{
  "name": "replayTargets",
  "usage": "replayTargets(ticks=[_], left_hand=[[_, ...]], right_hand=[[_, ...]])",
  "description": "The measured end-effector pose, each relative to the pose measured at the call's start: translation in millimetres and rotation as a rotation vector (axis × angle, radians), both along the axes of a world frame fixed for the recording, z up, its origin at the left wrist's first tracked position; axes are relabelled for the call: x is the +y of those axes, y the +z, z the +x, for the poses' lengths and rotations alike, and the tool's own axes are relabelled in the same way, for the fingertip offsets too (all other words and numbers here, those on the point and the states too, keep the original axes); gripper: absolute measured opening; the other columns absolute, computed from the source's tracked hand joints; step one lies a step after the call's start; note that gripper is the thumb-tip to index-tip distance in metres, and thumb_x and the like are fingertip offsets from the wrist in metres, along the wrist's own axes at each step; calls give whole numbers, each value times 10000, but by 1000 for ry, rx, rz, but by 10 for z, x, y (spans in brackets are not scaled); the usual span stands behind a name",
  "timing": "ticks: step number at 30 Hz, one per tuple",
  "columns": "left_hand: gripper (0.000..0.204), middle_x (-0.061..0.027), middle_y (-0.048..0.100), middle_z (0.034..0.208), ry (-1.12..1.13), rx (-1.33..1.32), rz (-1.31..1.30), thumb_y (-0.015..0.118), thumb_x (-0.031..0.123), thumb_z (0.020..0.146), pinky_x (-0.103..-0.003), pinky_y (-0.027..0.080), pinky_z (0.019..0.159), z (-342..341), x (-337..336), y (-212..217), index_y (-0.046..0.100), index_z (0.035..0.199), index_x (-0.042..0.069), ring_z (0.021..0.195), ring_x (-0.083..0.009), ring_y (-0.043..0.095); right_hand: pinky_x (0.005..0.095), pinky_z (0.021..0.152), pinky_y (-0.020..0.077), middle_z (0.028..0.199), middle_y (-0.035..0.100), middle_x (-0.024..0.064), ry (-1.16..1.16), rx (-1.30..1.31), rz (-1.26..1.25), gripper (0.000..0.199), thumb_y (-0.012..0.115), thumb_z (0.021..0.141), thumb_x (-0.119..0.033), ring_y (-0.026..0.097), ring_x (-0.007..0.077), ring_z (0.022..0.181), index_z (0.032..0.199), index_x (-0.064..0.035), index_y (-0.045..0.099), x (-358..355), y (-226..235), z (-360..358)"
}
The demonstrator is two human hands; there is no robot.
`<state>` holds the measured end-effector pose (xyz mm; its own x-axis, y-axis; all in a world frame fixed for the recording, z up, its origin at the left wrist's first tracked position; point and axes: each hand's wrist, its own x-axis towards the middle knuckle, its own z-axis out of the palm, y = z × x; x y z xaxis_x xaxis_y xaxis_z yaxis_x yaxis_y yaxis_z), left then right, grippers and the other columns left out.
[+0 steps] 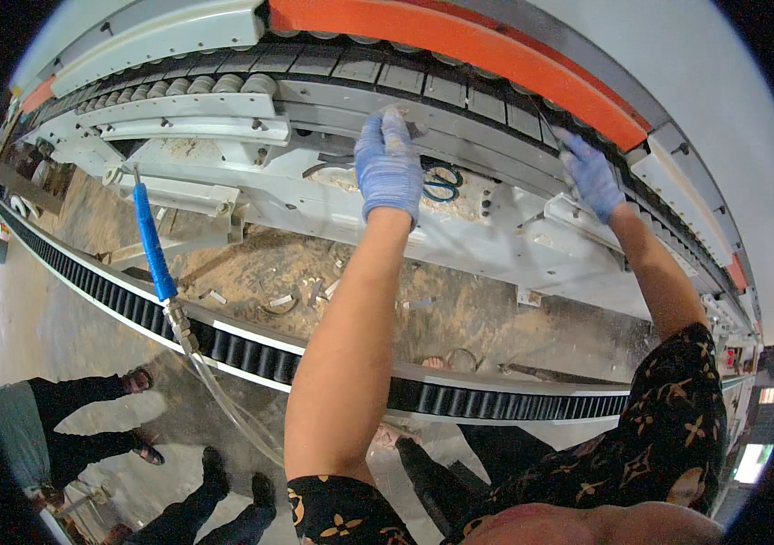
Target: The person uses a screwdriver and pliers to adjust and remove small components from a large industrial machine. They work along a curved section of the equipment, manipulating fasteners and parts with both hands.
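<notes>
Both my hands wear blue gloves and reach up to a long white woodworking machine. My left hand (389,163) lies with its fingers together against a grey rail (478,136) below the black track pads (423,80); whether it grips anything is hidden. My right hand (591,174) is further right, at the black track under the orange pressure beam (459,41), pinching a thin dark rod (550,123) that points up-left. Blue-handled scissors (441,183) rest on the machine body just right of my left hand.
A blue air gun (152,241) with a clear hose (223,404) hangs at the left. A black cable chain (314,363) runs along the machine's lower edge. Sawdust and scraps (314,282) cover the bed. Other people's legs (87,427) stand at the lower left.
</notes>
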<state>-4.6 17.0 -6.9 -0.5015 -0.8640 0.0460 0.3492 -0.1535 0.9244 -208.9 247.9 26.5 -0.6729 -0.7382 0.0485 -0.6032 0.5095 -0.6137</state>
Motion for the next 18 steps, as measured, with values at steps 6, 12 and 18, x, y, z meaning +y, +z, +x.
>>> replayTargets(ticks=[6,12,18], left_hand=[[317,-84,610,802,-7,-13,7,424,266,936,-274,431,693,6,30,50,570,1014,-4,720,-136,568],[307,-90,611,820,-9,14,28,421,262,937,-277,433,695,10,29,67,574,1008,6,725,-140,583],[309,-69,613,804,0,13,-6,416,271,937,-279,426,659,-10,23,74,586,986,19,724,-137,578]], right_hand=[[213,360,335,641,476,-10,-183,-500,-172,393,462,904,-230,391,65,410,1291,-166,444,-343,51,104],[212,340,307,620,457,-22,-259,-485,-126,363,468,905,-224,362,65,406,1267,-197,470,-457,34,183],[212,350,285,601,416,-47,-280,-764,-163,386,458,909,-215,320,58,426,1294,-226,427,-502,232,239]])
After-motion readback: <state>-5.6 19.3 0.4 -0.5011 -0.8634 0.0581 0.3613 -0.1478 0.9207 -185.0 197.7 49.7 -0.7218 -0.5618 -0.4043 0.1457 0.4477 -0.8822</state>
